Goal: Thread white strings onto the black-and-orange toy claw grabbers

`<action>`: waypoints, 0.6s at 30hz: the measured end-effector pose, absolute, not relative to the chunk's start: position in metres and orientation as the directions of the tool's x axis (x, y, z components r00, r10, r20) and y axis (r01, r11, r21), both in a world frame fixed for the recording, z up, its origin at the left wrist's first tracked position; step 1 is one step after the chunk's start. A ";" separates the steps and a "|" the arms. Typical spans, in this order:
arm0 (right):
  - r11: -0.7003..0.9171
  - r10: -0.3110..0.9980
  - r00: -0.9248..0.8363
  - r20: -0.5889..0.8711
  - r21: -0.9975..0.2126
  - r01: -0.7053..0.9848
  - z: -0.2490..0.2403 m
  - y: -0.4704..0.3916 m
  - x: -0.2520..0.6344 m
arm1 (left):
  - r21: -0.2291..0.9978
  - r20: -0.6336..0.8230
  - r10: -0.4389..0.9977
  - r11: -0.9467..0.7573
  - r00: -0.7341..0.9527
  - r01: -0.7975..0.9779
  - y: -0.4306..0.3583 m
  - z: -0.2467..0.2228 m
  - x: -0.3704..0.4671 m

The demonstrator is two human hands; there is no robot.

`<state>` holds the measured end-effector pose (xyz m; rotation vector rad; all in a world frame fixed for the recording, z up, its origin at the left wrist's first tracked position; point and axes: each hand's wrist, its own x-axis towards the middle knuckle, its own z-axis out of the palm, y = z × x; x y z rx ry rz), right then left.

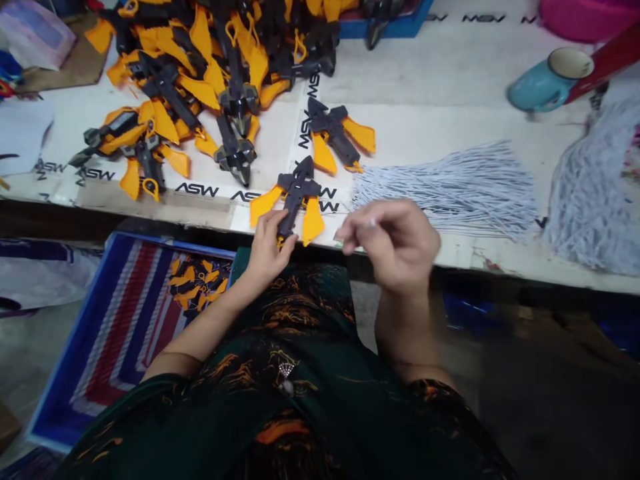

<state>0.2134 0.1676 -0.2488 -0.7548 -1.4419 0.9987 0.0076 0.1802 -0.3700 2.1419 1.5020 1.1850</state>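
Note:
My left hand (270,250) grips the tail end of a black plastic toy with orange wings (295,193), thumb on one side and fingers on the other. The toy lies at the table's front edge with its pointed nose facing away from me. To its right, above the table edge, my right hand (400,243) is closed in a pinch and slightly blurred. A tiny pale spot shows at its fingertips, too small to name. Just behind that hand lies a spread bundle of thin white strings (445,183). A second similar toy (340,137) rests beyond the held one.
A large heap of the same toys (215,67) covers the table's left and back, near a blue tray (390,28). At right are a blue enamel mug (543,87), a pink container (590,17) and more strings (590,193). A blue-rimmed crate (75,333) with toys sits below left.

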 end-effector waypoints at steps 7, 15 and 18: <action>0.200 0.639 -0.708 0.302 -0.953 -0.226 -0.260 0.122 0.197 | 0.592 0.525 0.834 -0.502 0.171 0.630 0.159 -0.383 -0.001; -0.057 0.485 -0.831 0.274 -0.938 -0.342 -0.278 0.115 0.186 | 0.490 0.592 0.798 -0.466 0.111 0.737 0.160 -0.384 -0.004; -0.245 0.153 -0.883 0.444 -0.848 -0.469 -0.269 0.111 0.188 | 0.587 0.565 0.825 -0.421 0.023 0.692 0.161 -0.365 -0.002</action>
